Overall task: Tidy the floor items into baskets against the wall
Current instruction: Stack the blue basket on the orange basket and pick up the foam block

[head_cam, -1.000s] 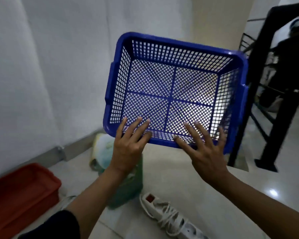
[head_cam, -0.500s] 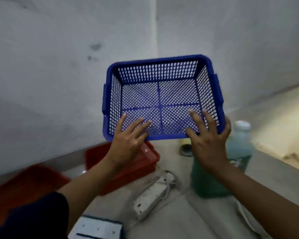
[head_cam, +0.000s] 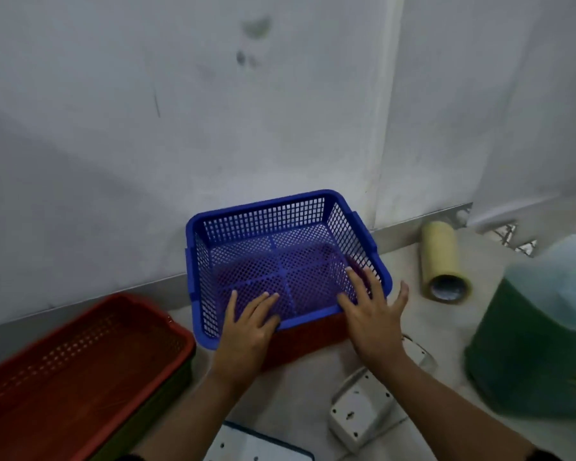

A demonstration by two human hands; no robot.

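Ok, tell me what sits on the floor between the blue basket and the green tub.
In the head view, a tape roll lies on its side between the blue basket and the green tub, near the wall; the rest is bare floor.

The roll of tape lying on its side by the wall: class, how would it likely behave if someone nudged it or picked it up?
The roll of tape lies on its curved side on the smooth floor, so a sideways nudge would probably set it rolling. It looks thick and firmly wound, so likely stiff in the hand. Its open core probably offers an easy finger hold.
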